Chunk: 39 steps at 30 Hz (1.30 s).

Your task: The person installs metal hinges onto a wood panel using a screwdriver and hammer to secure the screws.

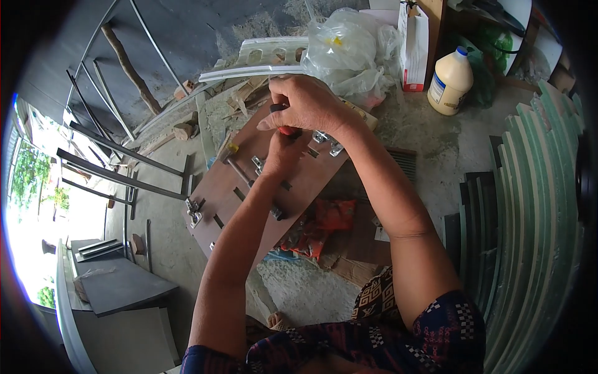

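Observation:
Both hands meet over a reddish-brown board (293,196) with metal hinges on it. My right hand (311,106) is closed at the top of a red-and-black handle, which looks like a screwdriver (288,130). Just below, my left hand (286,153) is wrapped round the same tool; its tip is hidden. One hinge (194,213) lies at the board's left edge, another hinge (258,164) beside my left wrist, and more metal hinge parts (334,147) at the right edge. A tool with a metal shaft (238,171) lies partly under my left forearm.
Red plastic packets (335,215) lie beside the board. Green-edged sheets (529,206) stand stacked at right. A cream jug with a blue cap (451,81) and clear plastic bags (342,50) are at the back. Metal frames (124,153) and grey panels (124,280) occupy the left.

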### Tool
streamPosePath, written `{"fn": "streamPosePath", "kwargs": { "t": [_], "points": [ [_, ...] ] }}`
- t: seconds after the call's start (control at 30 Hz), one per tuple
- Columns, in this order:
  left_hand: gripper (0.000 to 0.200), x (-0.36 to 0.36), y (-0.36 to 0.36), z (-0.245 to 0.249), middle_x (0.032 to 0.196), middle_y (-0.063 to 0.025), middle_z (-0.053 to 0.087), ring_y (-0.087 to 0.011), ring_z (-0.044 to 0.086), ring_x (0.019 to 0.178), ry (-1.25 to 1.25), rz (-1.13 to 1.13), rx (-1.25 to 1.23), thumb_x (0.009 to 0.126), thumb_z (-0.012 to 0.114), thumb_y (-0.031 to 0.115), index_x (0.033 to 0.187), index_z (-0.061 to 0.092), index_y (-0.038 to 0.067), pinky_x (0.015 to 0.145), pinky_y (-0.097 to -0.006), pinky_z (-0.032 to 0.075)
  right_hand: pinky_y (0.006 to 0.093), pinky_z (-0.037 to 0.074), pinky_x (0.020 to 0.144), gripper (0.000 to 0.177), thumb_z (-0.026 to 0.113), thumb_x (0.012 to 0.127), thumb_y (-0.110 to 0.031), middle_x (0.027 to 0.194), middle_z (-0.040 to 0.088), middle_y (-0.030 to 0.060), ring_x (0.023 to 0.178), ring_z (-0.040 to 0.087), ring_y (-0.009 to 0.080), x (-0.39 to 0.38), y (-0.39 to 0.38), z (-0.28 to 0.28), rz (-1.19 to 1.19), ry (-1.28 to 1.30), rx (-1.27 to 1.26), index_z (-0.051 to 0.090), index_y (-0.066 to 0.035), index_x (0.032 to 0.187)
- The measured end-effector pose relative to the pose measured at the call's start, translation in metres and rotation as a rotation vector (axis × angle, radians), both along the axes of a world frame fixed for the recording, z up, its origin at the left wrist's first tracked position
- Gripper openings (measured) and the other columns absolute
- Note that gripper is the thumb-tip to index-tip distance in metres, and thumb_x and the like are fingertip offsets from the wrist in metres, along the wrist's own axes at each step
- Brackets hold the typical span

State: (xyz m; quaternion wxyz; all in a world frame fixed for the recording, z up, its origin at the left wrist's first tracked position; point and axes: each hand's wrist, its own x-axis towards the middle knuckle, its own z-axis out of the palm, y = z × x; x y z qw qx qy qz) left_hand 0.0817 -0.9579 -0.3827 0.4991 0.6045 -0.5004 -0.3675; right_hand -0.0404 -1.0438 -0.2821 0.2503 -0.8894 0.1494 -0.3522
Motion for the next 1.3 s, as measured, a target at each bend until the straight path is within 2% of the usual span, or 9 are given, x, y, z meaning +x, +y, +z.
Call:
{"fn": "streamPosePath", "kwargs": {
  "t": [0.13,0.23,0.37,0.47,0.67,0.77,0.97,1.07,1.3],
  "points": [
    [0.028,-0.004,0.018,0.032,0.084,-0.0049,0.063,-0.0109,0.059,0.064,-0.134,-0.066,0.071,0.085,0.065,0.016,0.107,0.056,0.001,0.053,-0.0225,0.046,0.0409,0.048,0.061,0.047,0.080,0.060,-0.042,0.065,0.061,0.0149,0.064,0.062,0.0312,-0.010,0.006,0.018,0.056,-0.040,0.083,0.057,-0.002,0.070],
    [0.032,-0.022,0.037,0.049,0.081,-0.0052,0.062,-0.0103,0.058,0.061,-0.078,-0.113,0.063,0.086,0.064,0.017,0.109,0.052,0.000,0.052,-0.0227,0.046,0.0396,0.048,0.064,0.040,0.079,0.064,-0.036,0.067,0.062,0.0138,0.065,0.063,0.0303,-0.015,0.013,0.026,0.105,-0.036,0.077,0.059,-0.002,0.072],
    [0.035,-0.028,0.046,0.046,0.079,-0.0046,0.061,-0.0096,0.058,0.061,-0.040,-0.102,0.148,0.086,0.065,0.020,0.111,0.049,0.000,0.051,-0.0226,0.045,0.0385,0.048,0.069,0.031,0.077,0.067,-0.029,0.069,0.064,0.0125,0.068,0.064,0.0289,-0.015,0.017,0.023,0.223,0.005,0.080,0.064,-0.003,0.075],
    [0.036,-0.025,0.049,0.033,0.078,-0.0041,0.060,-0.0093,0.058,0.061,-0.030,-0.098,0.160,0.086,0.065,0.021,0.111,0.049,0.001,0.051,-0.0224,0.045,0.0380,0.048,0.071,0.028,0.077,0.069,-0.027,0.074,0.066,0.0123,0.071,0.065,0.0273,-0.020,0.021,0.029,0.251,0.161,0.133,0.066,-0.003,0.077],
    [0.038,-0.020,0.050,0.025,0.079,-0.0034,0.061,-0.0088,0.058,0.062,-0.051,-0.111,0.168,0.086,0.066,0.023,0.113,0.049,0.002,0.052,-0.0222,0.045,0.0359,0.049,0.071,0.020,0.072,0.070,-0.018,0.081,0.068,0.0118,0.075,0.065,0.0253,-0.021,0.016,0.028,0.352,0.216,0.148,0.068,-0.002,0.081],
    [0.039,-0.019,0.052,0.026,0.080,-0.0032,0.061,-0.0085,0.057,0.063,-0.041,-0.117,0.177,0.086,0.066,0.024,0.113,0.049,0.003,0.052,-0.0223,0.045,0.0301,0.047,0.068,0.021,0.068,0.072,-0.012,0.080,0.065,0.0093,0.070,0.059,0.0179,-0.021,0.013,0.022,0.411,0.169,0.139,0.064,0.002,0.088],
    [0.040,-0.019,0.054,0.024,0.084,-0.0031,0.061,-0.0083,0.057,0.067,-0.074,-0.114,0.157,0.085,0.067,0.025,0.115,0.049,0.004,0.052,-0.0221,0.045,0.0303,0.047,0.067,0.019,0.069,0.071,-0.012,0.082,0.064,0.0096,0.071,0.059,0.0178,-0.022,0.016,0.027,0.386,0.207,0.165,0.064,0.003,0.082],
    [0.041,-0.018,0.055,0.022,0.086,-0.0030,0.062,-0.0083,0.057,0.067,-0.087,-0.112,0.151,0.085,0.067,0.025,0.115,0.049,0.004,0.053,-0.0221,0.045,0.0356,0.049,0.066,0.019,0.074,0.066,-0.017,0.070,0.065,0.0117,0.067,0.064,0.0248,-0.019,0.016,0.026,0.350,0.182,0.158,0.066,-0.002,0.073],
    [0.041,-0.020,0.056,0.026,0.087,-0.0025,0.061,-0.0081,0.058,0.067,-0.049,-0.083,0.169,0.085,0.067,0.028,0.114,0.050,0.005,0.053,-0.0219,0.045,0.0378,0.048,0.063,0.035,0.081,0.061,-0.030,0.066,0.064,0.0139,0.063,0.063,0.0274,-0.017,0.023,0.032,0.198,0.220,0.086,0.062,-0.002,0.067]
  ]
}}
